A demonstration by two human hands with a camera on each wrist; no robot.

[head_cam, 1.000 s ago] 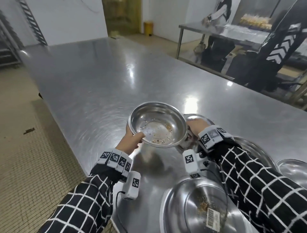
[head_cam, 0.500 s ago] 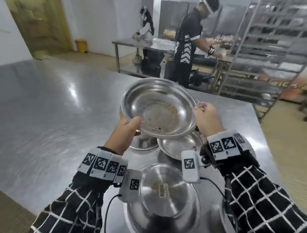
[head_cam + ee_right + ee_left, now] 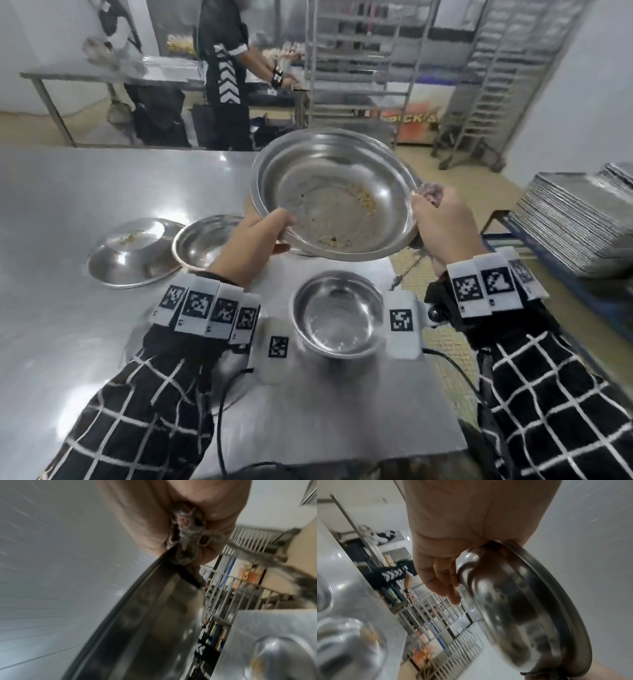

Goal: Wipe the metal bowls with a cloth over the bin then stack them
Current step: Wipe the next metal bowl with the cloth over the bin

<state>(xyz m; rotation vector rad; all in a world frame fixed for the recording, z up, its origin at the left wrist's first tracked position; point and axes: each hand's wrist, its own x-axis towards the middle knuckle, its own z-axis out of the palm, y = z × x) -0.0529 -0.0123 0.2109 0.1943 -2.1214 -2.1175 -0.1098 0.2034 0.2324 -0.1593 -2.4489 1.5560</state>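
2 hands carry 1 dirty bowl [image 3: 337,193] past the counter [image 3: 68,205] edge — left grip [image 3: 253,240] clamped on its rim, right grip [image 3: 442,222] bunching the cloth [image 3: 185,534] against it, presumably for wiping.

The left hand [image 3: 453,536] grips a metal bowl [image 3: 522,608] by its rim, fingers [image 3: 440,580] curled against the shiny outer wall, with the bowl tilted on edge to the right. At lower left the steel table [image 3: 359,588] carries another bowl [image 3: 347,639], blurred, apparently holding brownish scraps. Beyond the table's far edge stand a wire rack [image 3: 445,622] and a person in black [image 3: 393,573].
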